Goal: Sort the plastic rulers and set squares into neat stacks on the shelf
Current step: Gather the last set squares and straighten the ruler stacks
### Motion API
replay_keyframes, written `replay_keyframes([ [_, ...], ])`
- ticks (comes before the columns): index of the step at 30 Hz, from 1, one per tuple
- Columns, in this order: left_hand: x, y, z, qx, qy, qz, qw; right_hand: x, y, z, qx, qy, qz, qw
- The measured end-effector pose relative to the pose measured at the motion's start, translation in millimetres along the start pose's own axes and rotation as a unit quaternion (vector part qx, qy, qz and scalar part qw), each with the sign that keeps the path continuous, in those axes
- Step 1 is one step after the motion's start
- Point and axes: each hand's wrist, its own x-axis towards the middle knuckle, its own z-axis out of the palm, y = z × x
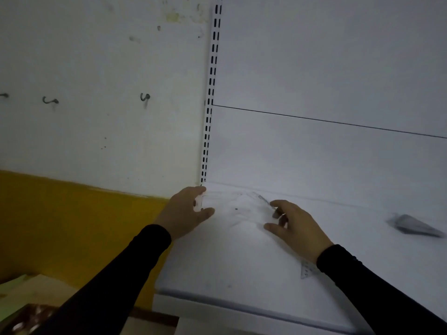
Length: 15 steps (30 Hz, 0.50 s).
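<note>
Both hands, left hand [186, 211] and right hand [294, 222], grip the clear rulers [238, 206] at the ends, squaring the pile in the shelf [242, 262] corner; next, I think, the loose set square [308, 270].

White shelf [242, 267] — clear rulers [238, 207] bunched at back-left corner, small set square [307, 270] near front, grey triangular stack [414, 224] far right.

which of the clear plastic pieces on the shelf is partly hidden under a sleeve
The small set square near the shelf's front, tucked under the right sleeve. The stack between both hands and the grey pile far right lie uncovered.
</note>
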Motion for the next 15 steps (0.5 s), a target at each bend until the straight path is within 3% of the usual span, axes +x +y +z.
replay_keyframes([
  [7, 4.3, 41.8, 34.1, -0.035, -0.022, 0.063, 0.997, -46.5, 34.1, -39.0, -0.042, 0.074, 0.053, 0.995],
  [15, -8.2, 139.7, 76.3, -0.057, -0.046, 0.124, 0.990, -124.4, 85.7, -112.7, -0.067, 0.129, 0.111, 0.983],
])
